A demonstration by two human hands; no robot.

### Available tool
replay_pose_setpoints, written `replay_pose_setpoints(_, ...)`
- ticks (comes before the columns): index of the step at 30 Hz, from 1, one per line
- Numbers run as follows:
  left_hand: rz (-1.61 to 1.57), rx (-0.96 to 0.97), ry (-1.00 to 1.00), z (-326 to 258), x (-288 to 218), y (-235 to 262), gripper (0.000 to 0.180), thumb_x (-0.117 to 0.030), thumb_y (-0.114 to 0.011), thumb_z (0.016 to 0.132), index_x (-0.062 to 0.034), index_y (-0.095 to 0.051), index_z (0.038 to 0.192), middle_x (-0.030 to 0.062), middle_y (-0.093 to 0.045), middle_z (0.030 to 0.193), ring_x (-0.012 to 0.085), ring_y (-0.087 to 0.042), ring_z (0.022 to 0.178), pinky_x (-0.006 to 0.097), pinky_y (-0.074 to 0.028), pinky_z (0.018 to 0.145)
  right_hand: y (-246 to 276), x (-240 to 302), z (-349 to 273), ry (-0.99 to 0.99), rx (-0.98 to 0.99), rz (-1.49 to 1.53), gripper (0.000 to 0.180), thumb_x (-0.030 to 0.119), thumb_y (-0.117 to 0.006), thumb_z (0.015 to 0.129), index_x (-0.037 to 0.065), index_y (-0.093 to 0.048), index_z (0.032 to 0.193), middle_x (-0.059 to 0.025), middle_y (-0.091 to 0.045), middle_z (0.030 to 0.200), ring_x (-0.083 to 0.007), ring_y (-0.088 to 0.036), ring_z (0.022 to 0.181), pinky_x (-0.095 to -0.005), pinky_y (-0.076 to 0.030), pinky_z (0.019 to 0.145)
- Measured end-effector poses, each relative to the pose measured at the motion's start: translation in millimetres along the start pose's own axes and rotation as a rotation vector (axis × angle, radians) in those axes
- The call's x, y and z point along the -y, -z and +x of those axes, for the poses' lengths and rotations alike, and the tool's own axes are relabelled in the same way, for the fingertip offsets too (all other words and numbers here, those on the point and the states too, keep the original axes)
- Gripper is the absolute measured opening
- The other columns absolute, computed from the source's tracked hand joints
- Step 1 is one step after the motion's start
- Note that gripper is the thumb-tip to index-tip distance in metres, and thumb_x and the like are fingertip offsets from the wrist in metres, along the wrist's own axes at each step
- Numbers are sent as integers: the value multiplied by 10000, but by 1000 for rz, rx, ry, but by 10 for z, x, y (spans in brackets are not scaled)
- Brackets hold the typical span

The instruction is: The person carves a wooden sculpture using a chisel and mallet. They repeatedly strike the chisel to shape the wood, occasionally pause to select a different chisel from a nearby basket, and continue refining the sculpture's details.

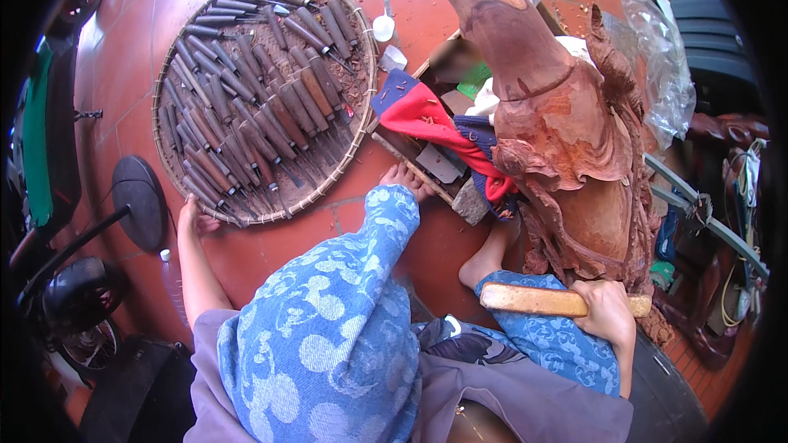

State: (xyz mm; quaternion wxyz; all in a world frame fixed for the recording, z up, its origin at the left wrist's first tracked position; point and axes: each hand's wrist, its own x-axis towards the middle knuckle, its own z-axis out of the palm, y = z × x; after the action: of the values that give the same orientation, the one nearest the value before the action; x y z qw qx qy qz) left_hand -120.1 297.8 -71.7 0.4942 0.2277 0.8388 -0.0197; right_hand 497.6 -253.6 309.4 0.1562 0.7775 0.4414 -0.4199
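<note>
My left hand [197,217] is at the lower-left rim of a round woven tray [367,102], its thumb and fingers closed about the edge. Many carving chisels [283,119] with dark wooden handles lie in rows on the tray, among reddish wood shavings. On the right, my right hand [606,310] is wrapped round a wooden mallet [529,300], a long, pale, squared bar lying across my blue-trousered leg. Just beyond it stands a large reddish-brown wood carving [566,127], with a smooth rounded upper part and rough, folded sides.
Beside the carving, a wooden box [447,168] has red and navy cloth [427,119] draped over it. A white cup [383,29] stands by the tray. Clear plastic [661,57], blue stacked plastic [714,37] and metal bars [710,217] lie right. A black fan base [139,201] stands left.
</note>
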Motion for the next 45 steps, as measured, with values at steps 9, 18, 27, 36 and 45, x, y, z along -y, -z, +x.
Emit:
replay_pose_setpoints(9,194,-258,-231,-607,-58,-509,597,-502,-417,1014,33,-628,1175,151,-692,923,271,-667,571,382,-560,460,-2,-4,-45,-1,-20,-31,327,125,-753,578,69,-679,891,-192,-664,730,-376,-671,750,-461,-511,691)
replay_pose_setpoints(18,120,-241,-288,-445,-66,-595,593,-510,-493,995,49,-647,1121,148,-671,910,259,-667,674,372,-604,510,-141,77,-138,27,4,-83,298,130,-734,598,68,-673,883,-197,-664,730,-378,-669,747,-480,-508,693)
replay_pose_setpoints(27,1021,-777,-668,-1236,-392,-775,446,-404,-564,949,-8,-688,1114,162,-726,962,363,-706,916,501,-574,772,-101,-7,-25,68,-35,-96,307,126,-730,585,76,-680,883,-176,-672,750,-377,-670,754,-473,-518,695)
replay_pose_setpoints(36,860,254,-1833,-3318,-1300,-3284,335,-279,-662,902,-102,-625,1184,169,-708,886,315,-696,761,426,-522,685,-139,-50,-46,46,-28,-117,321,153,-743,580,79,-681,886,-160,-679,770,-364,-672,782,-461,-516,692)
replay_pose_setpoints(45,923,123,-1837,-3448,-1291,-3828,236,-295,-691,848,-106,-668,987,165,-711,860,352,-703,846,468,-544,738,-146,-25,-57,23,-21,-96,331,124,-739,581,63,-653,895,-168,-676,762,-374,-672,775,-477,-519,699)
